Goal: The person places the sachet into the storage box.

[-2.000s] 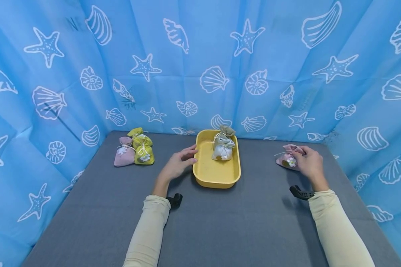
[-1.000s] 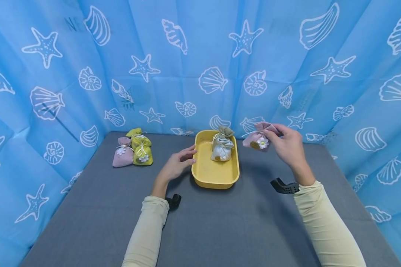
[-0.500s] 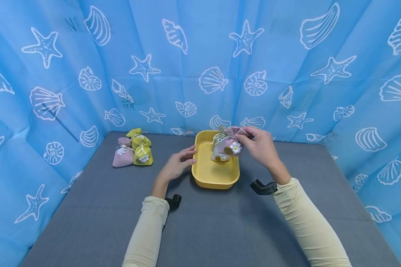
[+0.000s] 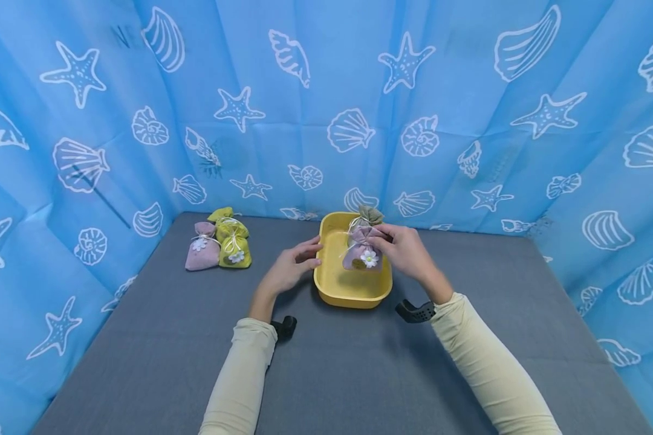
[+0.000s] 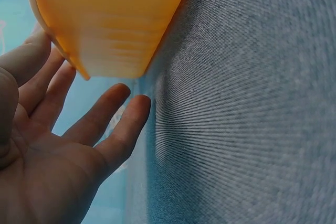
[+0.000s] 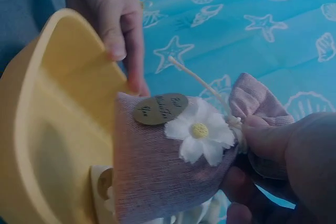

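Pink sachet (image 4: 362, 256) in right hand (image 4: 406, 252) over yellow tray (image 4: 352, 291).

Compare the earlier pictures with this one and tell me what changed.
The right hand gripped the pink pouch lying on the mat's right side, lifted it, carried it leftward and lowered it into the yellow tray, still pinching its neck. The left hand stayed at the tray's left rim; the beige pouch and the two far-left pouches stayed put.

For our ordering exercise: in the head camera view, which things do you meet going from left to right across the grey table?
Pink fabric pouch with a white flower → yellow-green fabric pouch tied with cord → left hand at the rim of the yellow plastic tray → right hand.
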Demonstrator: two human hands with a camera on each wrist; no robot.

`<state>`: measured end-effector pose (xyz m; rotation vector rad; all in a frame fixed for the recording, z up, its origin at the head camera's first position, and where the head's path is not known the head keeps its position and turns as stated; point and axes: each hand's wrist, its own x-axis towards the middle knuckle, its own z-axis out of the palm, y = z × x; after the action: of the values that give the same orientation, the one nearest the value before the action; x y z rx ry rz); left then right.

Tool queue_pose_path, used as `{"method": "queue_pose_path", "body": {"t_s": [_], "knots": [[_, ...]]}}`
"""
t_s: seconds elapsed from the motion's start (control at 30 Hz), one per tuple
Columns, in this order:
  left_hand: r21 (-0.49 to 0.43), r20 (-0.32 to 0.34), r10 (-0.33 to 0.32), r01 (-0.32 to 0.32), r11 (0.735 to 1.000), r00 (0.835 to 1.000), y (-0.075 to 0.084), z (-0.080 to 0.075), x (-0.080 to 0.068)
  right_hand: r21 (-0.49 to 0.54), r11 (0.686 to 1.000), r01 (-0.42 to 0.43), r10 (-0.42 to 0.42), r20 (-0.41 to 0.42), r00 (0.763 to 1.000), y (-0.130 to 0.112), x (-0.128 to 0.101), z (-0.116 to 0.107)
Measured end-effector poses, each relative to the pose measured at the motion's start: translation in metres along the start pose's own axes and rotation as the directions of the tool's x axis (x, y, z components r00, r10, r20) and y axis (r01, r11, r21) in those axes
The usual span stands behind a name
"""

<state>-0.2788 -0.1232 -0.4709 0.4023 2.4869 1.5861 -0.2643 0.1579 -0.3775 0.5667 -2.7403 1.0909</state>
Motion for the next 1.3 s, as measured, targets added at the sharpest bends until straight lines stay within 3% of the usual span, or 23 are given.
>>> {"method": "queue_pose_path", "body": {"t_s": [0.17, 0.4, 0.7, 1.07, 1.3], "knots": [[-0.004, -0.003, -0.015, 0.015, 1.000, 1.000, 0.000, 0.000, 0.000, -0.023, 0.999, -0.048, 0.049, 0.072, 0.996, 0.011, 0.000, 0.008], [-0.002, -0.002, -0.010, 0.010, 1.000, 1.000, 0.001, -0.001, 0.001, -0.051, 0.997, -0.052, 0.060, 0.180, 0.982, 0.022, 0.000, 0.016], [-0.005, -0.006, -0.015, 0.015, 1.000, 1.000, 0.002, 0.000, 0.000, -0.053, 0.994, -0.099, 0.108, 0.227, 0.968, 0.025, 0.000, 0.019], [0.014, -0.007, -0.007, 0.007, 1.000, 1.000, 0.000, 0.000, -0.004, 0.034, 0.993, -0.116, 0.110, 0.140, 0.984, 0.030, -0.017, 0.014], [0.044, 0.000, 0.006, -0.006, 0.999, 1.000, 0.006, -0.002, -0.001, 0.091, 0.978, -0.187, 0.176, 0.111, 0.978, 0.043, -0.034, 0.005]]}}
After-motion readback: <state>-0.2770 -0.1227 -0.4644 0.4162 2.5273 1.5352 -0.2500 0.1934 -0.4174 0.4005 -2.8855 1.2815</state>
